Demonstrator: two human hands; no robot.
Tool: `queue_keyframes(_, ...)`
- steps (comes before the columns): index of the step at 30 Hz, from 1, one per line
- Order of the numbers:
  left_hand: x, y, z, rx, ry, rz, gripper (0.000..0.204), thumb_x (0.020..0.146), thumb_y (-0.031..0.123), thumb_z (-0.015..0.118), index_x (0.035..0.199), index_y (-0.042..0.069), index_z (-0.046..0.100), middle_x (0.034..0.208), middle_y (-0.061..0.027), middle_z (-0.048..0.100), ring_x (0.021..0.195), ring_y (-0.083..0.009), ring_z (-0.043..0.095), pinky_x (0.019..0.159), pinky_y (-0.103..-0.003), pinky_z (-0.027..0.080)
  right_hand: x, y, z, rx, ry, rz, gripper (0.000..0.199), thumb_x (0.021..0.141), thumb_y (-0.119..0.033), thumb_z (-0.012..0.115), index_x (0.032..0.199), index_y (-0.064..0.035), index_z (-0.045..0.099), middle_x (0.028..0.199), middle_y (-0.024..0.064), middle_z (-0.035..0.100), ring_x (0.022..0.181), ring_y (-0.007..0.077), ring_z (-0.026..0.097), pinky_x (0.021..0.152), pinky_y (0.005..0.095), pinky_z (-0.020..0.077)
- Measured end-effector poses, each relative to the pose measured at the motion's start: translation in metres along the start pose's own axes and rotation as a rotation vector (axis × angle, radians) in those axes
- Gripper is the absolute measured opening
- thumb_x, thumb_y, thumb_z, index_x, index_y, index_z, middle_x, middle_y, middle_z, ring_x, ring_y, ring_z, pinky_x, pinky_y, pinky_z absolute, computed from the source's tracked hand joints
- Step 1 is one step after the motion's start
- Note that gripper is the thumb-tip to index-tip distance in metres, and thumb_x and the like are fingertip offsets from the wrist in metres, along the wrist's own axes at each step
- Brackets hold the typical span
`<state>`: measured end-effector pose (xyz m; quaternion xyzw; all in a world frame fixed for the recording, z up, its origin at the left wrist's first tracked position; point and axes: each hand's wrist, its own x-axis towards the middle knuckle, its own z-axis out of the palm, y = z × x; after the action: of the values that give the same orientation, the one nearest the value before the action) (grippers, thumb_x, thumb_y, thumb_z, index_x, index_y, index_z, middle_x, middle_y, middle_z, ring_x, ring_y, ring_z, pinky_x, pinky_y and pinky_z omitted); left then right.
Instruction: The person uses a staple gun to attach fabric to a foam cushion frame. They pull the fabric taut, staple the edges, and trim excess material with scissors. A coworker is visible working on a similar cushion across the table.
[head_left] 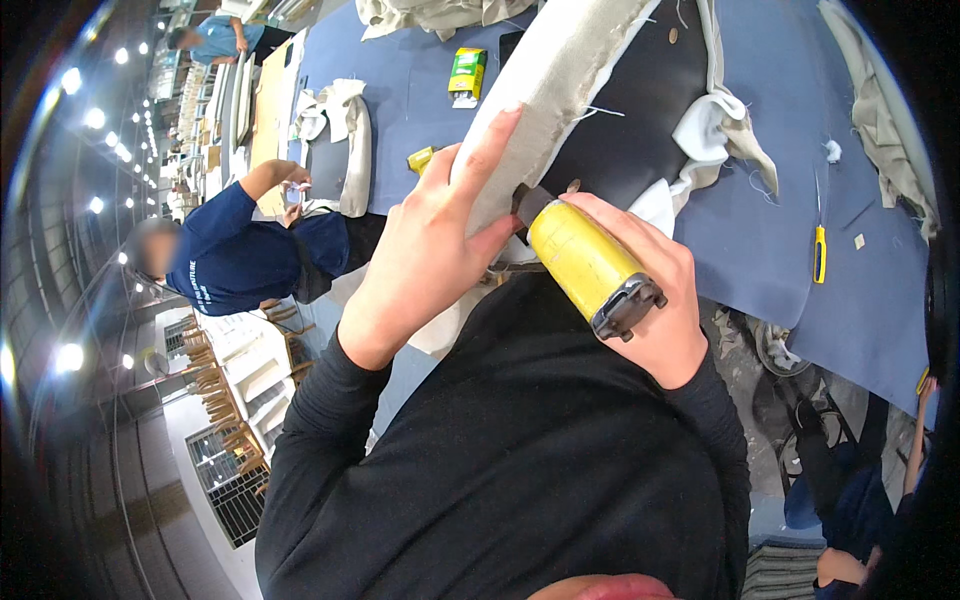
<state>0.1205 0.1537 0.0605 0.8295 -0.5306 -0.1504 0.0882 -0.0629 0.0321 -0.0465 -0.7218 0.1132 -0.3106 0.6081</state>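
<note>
A long padded piece covered in beige fabric [535,120] reaches from near my body toward the far edge of the view. My left hand [425,240] grips its near end, with the index finger stretched along the top and the thumb toward the corner. The other fingers are partly hidden at its left side. My right hand [655,270] is wrapped round a yellow staple gun [590,255]. The gun's dark nose is at the piece's near end, close to my left thumb. Loose threads hang from the fabric's right edge.
A blue-grey covered table [760,170] holds a green and yellow box [467,77], beige fabric scraps [715,140] and a yellow-handled screwdriver [819,255]. A co-worker in dark blue [250,250] stands at left, another person [220,40] farther back. A third person [850,490] is at lower right.
</note>
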Motion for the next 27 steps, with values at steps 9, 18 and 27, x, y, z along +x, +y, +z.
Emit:
queue_keyframes(9,-0.002,-0.006,-0.001,0.013,0.005,0.069,0.106,0.084,0.008,0.081,0.174,0.029,0.027,0.138,-0.0236,0.063,0.116,-0.0442,0.071,0.096,-0.051,0.062,-0.008,-0.004,0.007,0.063,-0.008,0.052,0.066,0.079,-0.007,0.086,0.142,-0.0046,0.067,0.118,0.0187,0.077,0.103,0.0368,0.077,0.09,0.0408,0.0602)
queue_keyframes(18,-0.008,-0.056,-0.005,-0.557,-0.192,-0.247,0.067,0.12,0.045,0.036,0.172,0.003,0.029,0.163,-0.0248,0.052,0.151,-0.0324,0.052,0.123,-0.038,0.04,-0.004,0.003,0.008,0.024,0.052,-0.01,0.06,0.079,-0.006,0.084,0.137,-0.0034,0.07,0.118,0.0183,0.076,0.102,0.0355,0.077,0.09,0.04,0.0594)
queue_keyframes(27,-0.015,-0.014,0.002,0.04,0.007,-0.004,0.085,0.099,0.008,0.073,0.173,0.02,0.034,0.136,-0.0262,0.065,0.117,-0.0457,0.068,0.101,-0.049,0.055,-0.007,0.0,0.01,0.037,0.034,0.033,0.064,0.078,-0.009,0.085,0.139,-0.0025,0.069,0.119,0.0186,0.075,0.102,0.0354,0.076,0.089,0.0403,0.059)
